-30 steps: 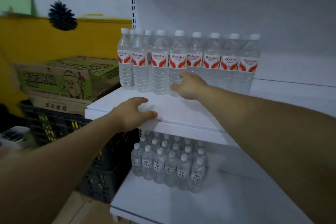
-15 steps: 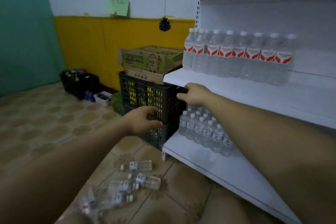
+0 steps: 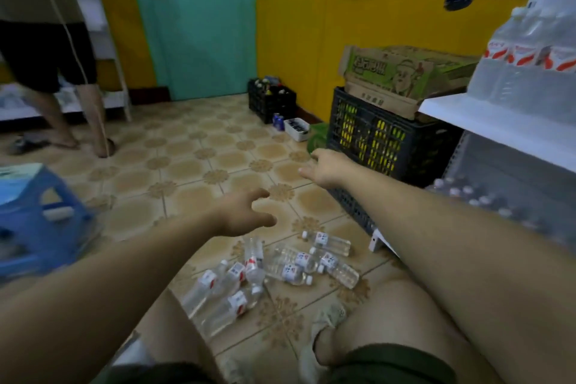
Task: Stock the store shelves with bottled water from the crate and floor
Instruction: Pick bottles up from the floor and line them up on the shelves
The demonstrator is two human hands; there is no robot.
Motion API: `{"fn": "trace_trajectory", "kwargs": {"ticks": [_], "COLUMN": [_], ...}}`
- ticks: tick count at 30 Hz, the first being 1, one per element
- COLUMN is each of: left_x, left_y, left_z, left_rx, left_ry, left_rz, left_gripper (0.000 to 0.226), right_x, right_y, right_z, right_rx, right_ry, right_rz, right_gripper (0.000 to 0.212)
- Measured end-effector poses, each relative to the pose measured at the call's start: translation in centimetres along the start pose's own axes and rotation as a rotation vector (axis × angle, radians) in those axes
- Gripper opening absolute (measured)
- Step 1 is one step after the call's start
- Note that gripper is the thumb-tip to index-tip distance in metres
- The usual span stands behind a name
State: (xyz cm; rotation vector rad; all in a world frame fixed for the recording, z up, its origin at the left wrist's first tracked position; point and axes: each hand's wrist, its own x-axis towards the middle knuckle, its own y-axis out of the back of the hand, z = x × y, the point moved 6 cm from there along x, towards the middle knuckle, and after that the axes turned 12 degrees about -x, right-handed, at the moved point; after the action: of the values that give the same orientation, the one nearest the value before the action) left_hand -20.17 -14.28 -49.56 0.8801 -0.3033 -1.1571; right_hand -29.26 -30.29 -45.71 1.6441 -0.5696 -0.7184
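Finding one: my left hand (image 3: 243, 212) hangs above the patterned tiled floor (image 3: 187, 165), its fingers (image 3: 261, 193) spread and half curled, holding nothing.

Finding two: my right hand (image 3: 327, 167) reaches ahead beside the black plastic lattice crate (image 3: 367, 137). Its fingers (image 3: 307, 171) are relaxed and also empty. Whether it touches the crate wall I cannot tell.

Stock location: a loose heap of small clear plastic water bottles (image 3: 290, 271) lies on the floor, just below the left hand, between my knees and the crate. On their sides they may roll when nudged, so each is best gripped round the middle.

Larger clear bottles with red-and-white labels (image 3: 530, 84) stand upright on the white upper shelf (image 3: 486, 121), set back so that its front strip is bare. Small capped bottles (image 3: 467, 193) stand grouped on the shelf below, blurred.

A green printed cardboard box (image 3: 396, 75) sits on the crate and blocks its top.

Judgement: shelving is part done, and the floor heap is the nearest pickup.
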Motion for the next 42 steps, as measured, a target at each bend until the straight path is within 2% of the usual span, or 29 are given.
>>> {"fn": "trace_trajectory", "kwargs": {"ticks": [6, 16, 22, 27, 30, 32, 34, 36, 38, 42], "left_x": [-0.3, 4.3, 9.9, 15.2, 18.4, 20.0, 21.1, 21.5, 21.4, 21.2], "left_y": [0.3, -6.9, -13.9, -18.7, -20.8, -21.7, -22.5, -23.3, -24.2, -25.3], "left_z": [-7.5, -23.1, -31.1, -36.0, -38.8, -40.4, -41.7, -42.5, -43.5, -44.2], "left_rx": [-0.010, -0.140, -0.227, -0.254, -0.280, -0.311, -0.281, -0.144, -0.039, -0.082], "left_ry": [0.200, 0.463, 0.590, 0.600, 0.618, 0.637, 0.607, 0.547, 0.530, 0.549], "left_rz": [0.019, -0.164, -0.309, -0.359, -0.374, -0.349, -0.326, -0.337, -0.341, -0.339], "left_gripper": [0.072, 0.074, 0.075, 0.071, 0.071, 0.070, 0.069, 0.069, 0.072, 0.082], "right_x": [3.3, 9.9, 13.5, 17.3, 19.5, 20.7, 21.4, 21.7, 21.8, 22.1], "right_y": [-7.4, -24.2, -36.3, -44.4, -48.6, -51.7, -54.4, -55.8, -56.1, -53.0], "right_z": [-5.3, -8.1, -6.6, -5.6, -5.8, -6.1, -6.2, -6.1, -5.7, -5.0], "right_rx": [0.020, 0.126, 0.206, 0.297, 0.383, 0.463, 0.608, 0.653, 0.615, 0.443], "right_ry": [0.083, 0.115, 0.037, -0.063, -0.185, -0.323, -0.512, -0.618, -0.626, -0.450], "right_rz": [-0.138, -0.465, -0.684, -0.706, -0.734, -0.760, -0.743, -0.697, -0.664, -0.620], "right_gripper": [0.074, 0.069, 0.041, 0.061, 0.058, 0.053, 0.066, 0.079, 0.081, 0.073]}}
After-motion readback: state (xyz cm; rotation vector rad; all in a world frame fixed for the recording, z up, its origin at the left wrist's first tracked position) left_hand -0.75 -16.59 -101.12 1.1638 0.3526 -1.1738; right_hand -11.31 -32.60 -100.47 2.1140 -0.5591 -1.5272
